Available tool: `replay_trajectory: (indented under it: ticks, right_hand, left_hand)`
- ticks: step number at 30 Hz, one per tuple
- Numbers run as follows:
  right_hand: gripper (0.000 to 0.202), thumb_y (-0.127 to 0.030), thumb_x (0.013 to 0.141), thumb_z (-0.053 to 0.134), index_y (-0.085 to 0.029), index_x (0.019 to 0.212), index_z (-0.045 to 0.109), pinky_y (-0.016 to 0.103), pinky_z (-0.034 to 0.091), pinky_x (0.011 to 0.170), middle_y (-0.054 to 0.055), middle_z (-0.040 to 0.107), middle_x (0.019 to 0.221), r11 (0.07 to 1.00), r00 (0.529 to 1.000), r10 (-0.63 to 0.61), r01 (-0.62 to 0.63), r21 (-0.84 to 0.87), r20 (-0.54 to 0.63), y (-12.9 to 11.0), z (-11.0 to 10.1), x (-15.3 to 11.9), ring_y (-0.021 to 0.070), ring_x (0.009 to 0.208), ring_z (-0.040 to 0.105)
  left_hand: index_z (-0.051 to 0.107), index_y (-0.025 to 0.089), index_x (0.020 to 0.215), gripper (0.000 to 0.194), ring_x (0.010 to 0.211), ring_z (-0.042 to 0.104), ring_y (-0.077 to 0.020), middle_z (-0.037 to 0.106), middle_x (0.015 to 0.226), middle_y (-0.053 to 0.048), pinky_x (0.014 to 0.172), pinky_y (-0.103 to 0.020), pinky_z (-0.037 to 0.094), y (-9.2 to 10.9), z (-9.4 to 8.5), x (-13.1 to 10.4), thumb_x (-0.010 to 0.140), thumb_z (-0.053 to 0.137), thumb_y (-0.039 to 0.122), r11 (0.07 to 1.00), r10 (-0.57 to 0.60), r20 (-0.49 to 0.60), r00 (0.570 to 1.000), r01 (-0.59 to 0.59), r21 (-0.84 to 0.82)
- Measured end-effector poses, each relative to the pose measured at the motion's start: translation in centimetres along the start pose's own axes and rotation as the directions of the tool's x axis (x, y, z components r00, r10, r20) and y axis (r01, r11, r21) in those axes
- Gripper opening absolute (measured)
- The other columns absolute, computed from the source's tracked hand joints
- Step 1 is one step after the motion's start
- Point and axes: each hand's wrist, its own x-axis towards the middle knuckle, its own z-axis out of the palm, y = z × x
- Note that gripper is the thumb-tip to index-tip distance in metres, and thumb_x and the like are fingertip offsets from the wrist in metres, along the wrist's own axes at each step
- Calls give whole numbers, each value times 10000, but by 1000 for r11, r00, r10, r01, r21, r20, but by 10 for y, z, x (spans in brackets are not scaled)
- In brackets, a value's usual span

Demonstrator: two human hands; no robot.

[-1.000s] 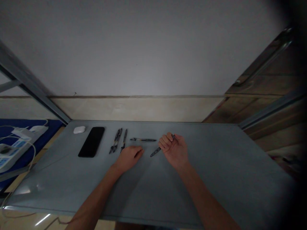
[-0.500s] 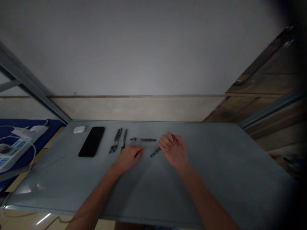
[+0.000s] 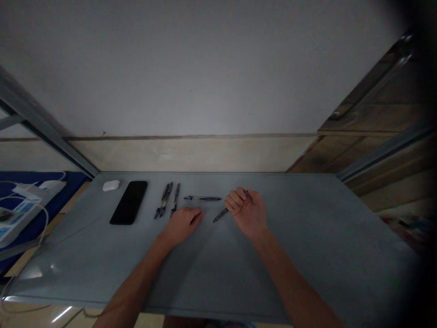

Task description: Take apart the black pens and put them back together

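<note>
My right hand (image 3: 246, 212) is turned palm up with its fingers curled round a dark pen (image 3: 220, 215). One end of this pen points down and left out of the fist; its other end shows by the thumb. My left hand (image 3: 184, 224) rests on the table, back upward, its fingers folded in and nothing seen in them. Just beyond it stands out a lone upright-lying pen (image 3: 176, 196), its near end close to my knuckles. Another pen (image 3: 202, 198) lies crosswise between the hands, and two pens (image 3: 164, 200) lie side by side farther left.
A black phone (image 3: 129, 202) and a white earbud case (image 3: 111, 185) lie on the left of the grey table (image 3: 317, 237). A power strip (image 3: 29, 209) with cables is beyond the left edge. The wall (image 3: 191, 155) closes off the back, with metal posts at both sides.
The whole view has shifted very slightly. Both hands keep their pose, and the pen stays in my right hand.
</note>
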Motion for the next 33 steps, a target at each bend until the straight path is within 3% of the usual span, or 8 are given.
replay_trajectory:
  ticks: [15, 22, 33]
  right_hand:
    - [326, -290, 885, 482, -219, 631, 291, 274, 309, 500, -47, 189, 588, 1000, 1000, 19, -18, -19, 12, 1, -1, 1, 135, 512, 218]
    - [338, -380, 912, 462, -217, 645, 336, 269, 333, 521, -42, 215, 599, 999, 999, 40, -40, -2, 9, 2, -1, 0, 137, 528, 245]
    - [305, -303, 896, 463, -211, 632, 341, 259, 300, 495, -43, 190, 588, 999, 1000, -6, 6, -32, 3, 1, -2, 0, 132, 517, 221]
  left_hand:
    - [646, 192, 870, 369, 782, 639, -177, 676, 808, -51, 735, -270, 442, 1, 0, 0, 997, 350, 374, 1000, -2, -2, 1000, 2, 15]
    - [641, 192, 872, 364, 798, 642, -180, 676, 812, -51, 738, -270, 442, 0, 0, 0, 998, 351, 372, 1000, -1, 0, 1000, 1, 2]
    - [648, 194, 886, 363, 819, 655, -192, 691, 840, -52, 747, -280, 452, 1, 1, -1, 998, 349, 367, 1000, 15, -11, 1000, -15, 9]
